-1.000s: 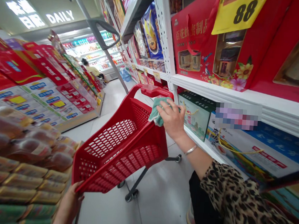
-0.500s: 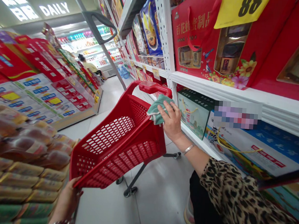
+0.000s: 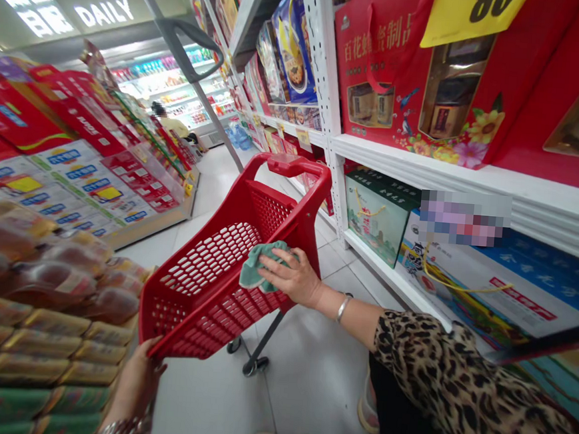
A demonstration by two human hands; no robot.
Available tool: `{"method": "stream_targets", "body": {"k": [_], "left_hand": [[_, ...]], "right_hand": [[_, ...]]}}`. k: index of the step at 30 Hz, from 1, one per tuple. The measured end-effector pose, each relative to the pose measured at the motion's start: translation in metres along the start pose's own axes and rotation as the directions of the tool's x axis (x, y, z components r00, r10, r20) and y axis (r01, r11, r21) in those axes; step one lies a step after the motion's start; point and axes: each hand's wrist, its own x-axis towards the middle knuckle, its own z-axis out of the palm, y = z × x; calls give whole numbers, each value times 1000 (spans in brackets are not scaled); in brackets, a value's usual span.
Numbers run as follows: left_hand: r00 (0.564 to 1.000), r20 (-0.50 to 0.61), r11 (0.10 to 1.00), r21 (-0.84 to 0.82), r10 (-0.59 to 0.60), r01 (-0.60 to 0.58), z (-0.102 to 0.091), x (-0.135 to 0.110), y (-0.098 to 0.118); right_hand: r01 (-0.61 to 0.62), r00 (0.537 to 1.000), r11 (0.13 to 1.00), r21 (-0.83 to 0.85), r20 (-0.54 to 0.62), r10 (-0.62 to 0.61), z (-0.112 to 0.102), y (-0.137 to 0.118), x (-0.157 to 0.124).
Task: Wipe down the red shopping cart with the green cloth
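A red plastic shopping basket on wheels stands tilted in the aisle, its handle at the far end. My left hand grips the basket's near lower corner. My right hand presses a green cloth against the basket's right rim, about halfway along, fingers closed over the cloth. A bracelet sits on each wrist, and my right arm wears a leopard-print sleeve.
White shelving on the right holds red gift boxes and a green box. To the left is a display of boxes and wrapped packs. The tiled aisle floor runs ahead; a person stands far down it.
My right hand has slid the green cloth down the basket's right rim, from near the handle to the middle. My left hand has kept its grip on the corner.
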Motion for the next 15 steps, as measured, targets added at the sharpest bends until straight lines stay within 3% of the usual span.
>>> {"method": "stream_targets", "body": {"k": [4,9,15], "left_hand": [[978,61,961,-187,-198,206,0,-1,3],[971,53,940,-242,-234,240,1,-2,7],[963,24,942,-201,-269,268,3,-2,9]], "right_hand": [[102,995,994,32,6,-102,13,-24,1],[170,985,983,70,11,-171,23,-41,8],[175,983,980,94,32,-178,17,-28,17]]}}
